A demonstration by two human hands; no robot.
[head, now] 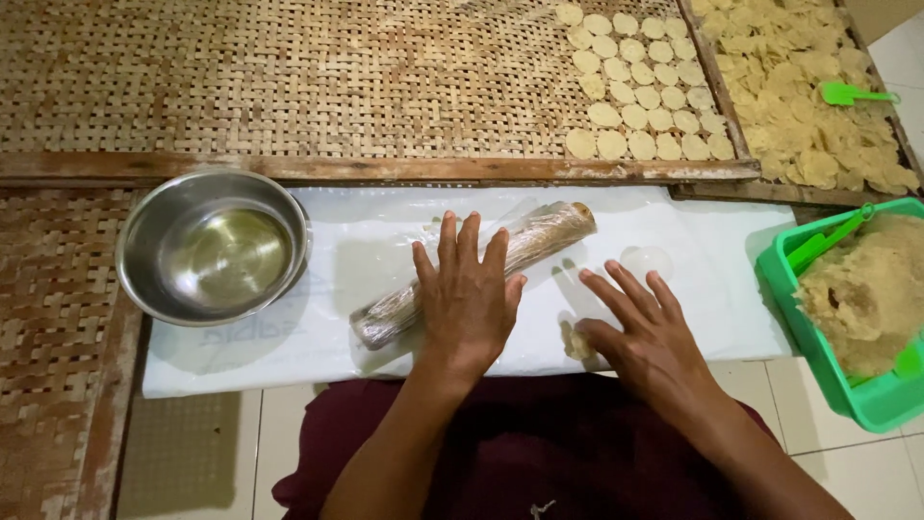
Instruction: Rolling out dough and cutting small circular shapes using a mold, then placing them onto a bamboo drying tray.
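My left hand (469,289) lies flat, fingers spread, on a plastic-wrapped rolling pin (539,239) that rests diagonally on a white plastic sheet (289,337). My right hand (643,327) is flat on the sheet just to the right, fingers apart, with a small lump of dough (575,342) at its thumb. A thin pale round of dough (646,260) sits on the sheet beyond my right fingertips.
A steel bowl (214,246) with liquid stands at the left. A green tub (813,327) of dough with a green scoop is at the right. Woven bamboo trays (289,77) behind hold rows of flat rounds (640,87); another tray (808,96) holds piled rounds.
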